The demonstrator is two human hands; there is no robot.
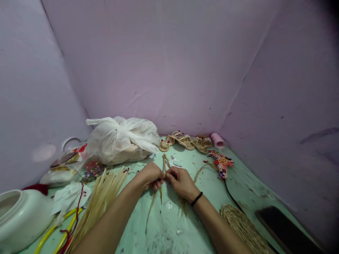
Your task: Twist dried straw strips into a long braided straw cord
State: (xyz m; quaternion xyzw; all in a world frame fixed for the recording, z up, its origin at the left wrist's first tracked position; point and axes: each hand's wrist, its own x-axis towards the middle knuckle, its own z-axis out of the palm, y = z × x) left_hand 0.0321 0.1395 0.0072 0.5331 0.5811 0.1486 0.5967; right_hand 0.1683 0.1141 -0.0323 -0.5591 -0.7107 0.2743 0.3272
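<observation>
1. Straw strand (164,161) at frame center — upper part an inverted V, loose ends trailing below the hands over the green table (132,225).
2. Left hand (153,176): thumb and fingers pinching the strand.
3. Right hand (182,181): fingertips pinching the same strand — just beside the left's.
4. Straw bundle (102,194), lower left; woven sole (243,225), lower right.
5. Woven sandals (186,143), right of center, beyond the hands.

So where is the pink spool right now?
In the head view, the pink spool lies at the back right of the green table, beside the woven sandals and near the wall.
</observation>
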